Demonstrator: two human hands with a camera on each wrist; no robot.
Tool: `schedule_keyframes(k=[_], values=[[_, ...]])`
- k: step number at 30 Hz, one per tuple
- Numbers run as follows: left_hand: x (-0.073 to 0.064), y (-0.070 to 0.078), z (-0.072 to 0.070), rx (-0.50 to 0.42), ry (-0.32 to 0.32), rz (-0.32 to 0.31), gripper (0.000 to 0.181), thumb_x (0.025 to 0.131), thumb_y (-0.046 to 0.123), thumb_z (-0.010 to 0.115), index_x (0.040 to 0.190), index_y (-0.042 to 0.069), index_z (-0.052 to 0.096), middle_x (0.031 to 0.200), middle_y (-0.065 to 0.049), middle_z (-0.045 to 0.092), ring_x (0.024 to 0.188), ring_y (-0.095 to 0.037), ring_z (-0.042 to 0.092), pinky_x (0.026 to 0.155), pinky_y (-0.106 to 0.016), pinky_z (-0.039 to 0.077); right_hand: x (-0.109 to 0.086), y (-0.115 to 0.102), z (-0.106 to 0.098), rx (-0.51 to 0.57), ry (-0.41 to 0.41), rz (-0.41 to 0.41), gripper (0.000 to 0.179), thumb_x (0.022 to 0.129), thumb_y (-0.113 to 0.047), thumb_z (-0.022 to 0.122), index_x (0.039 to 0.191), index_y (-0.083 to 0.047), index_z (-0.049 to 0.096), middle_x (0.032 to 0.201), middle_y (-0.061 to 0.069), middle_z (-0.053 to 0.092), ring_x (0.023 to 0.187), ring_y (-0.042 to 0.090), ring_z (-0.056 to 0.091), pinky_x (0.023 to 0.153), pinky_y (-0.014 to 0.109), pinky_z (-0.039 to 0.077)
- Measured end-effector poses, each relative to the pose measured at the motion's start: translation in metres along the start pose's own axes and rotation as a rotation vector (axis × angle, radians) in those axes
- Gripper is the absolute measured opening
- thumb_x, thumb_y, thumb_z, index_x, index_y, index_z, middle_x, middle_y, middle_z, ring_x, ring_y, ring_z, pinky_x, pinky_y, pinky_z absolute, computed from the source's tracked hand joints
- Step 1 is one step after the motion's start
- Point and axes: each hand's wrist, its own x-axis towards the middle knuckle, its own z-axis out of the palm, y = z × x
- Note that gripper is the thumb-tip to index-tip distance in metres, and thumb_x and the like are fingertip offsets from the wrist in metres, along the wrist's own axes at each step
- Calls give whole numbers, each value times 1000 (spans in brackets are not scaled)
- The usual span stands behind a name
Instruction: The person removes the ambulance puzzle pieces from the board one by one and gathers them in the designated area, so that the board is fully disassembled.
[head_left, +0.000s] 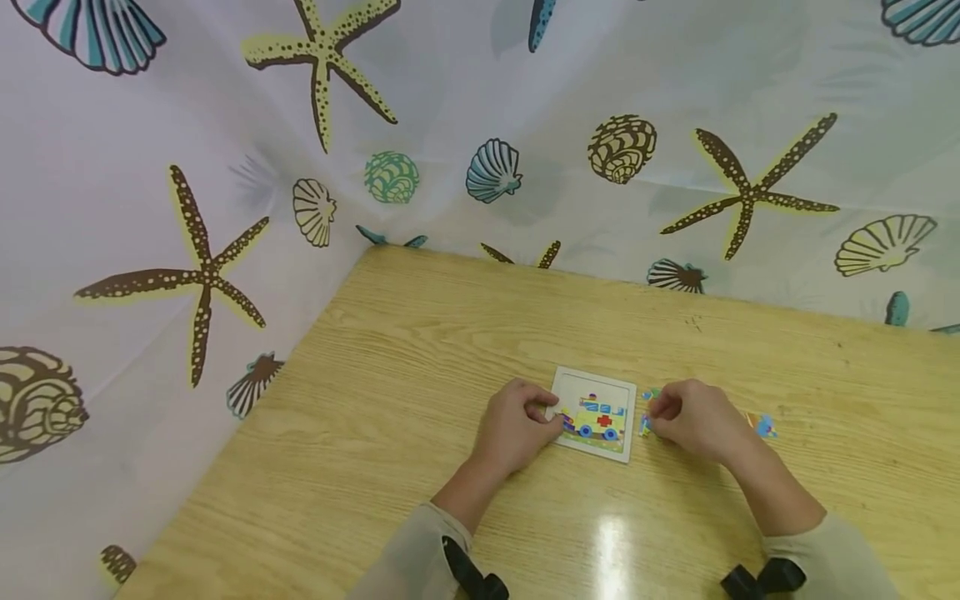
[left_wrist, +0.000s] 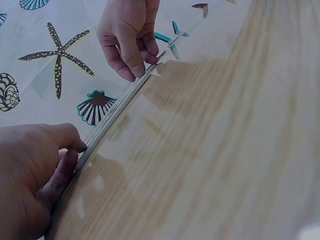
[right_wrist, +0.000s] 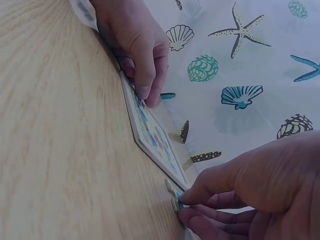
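A square white-framed jigsaw puzzle board (head_left: pixel 592 375) lies flat on the table, showing a yellow ambulance picture (head_left: pixel 600 421) with a red cross. My left hand (head_left: pixel 517 425) grips the board's left edge, thumb and index finger at the frame; the left wrist view shows these fingers (left_wrist: pixel 75 142) on the thin edge. Just right of the board, my right hand (head_left: pixel 693 417) pinches a small colourful puzzle piece (right_wrist: pixel 172 195) between thumb and fingers, low over the table. The hand covers most of that piece in the head view.
More coloured puzzle pieces (head_left: pixel 763 425) lie to the right, partly behind my right forearm. The wooden table (head_left: pixel 420 333) meets a white curtain (head_left: pixel 555 100) with starfish and shell prints at the back and left.
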Motion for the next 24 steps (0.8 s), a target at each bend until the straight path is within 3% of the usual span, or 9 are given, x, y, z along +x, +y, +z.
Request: schedule_keyframes(k=[6,14,24], values=[[3,1,1,4,-3,-12,18,81,20,80,96,14,75,96,2,60,74,-7,57,66,-24,48,3,0,-5,63,-23,-8,17,93,-16,69,102,-3,68,88,6,69,74,14,65,66,31,51],[0,-2,3,10,-1,-23,17,81,22,80,96,16,75,99,3,60,75,-7,58,66,-24,49,14,-2,-10,363,-139,-43,30,98,-19,63,118,4,61,90,15,64,72,22,64,67,34,56],[1,-3,1,10,2,7,10,82,18,77,92,18,78,104,1,61,77,-7,58,69,-25,48,37,-17,4,378,-201,-66,33,97,-15,64,123,5,63,99,13,63,84,20,70,76,33,59]])
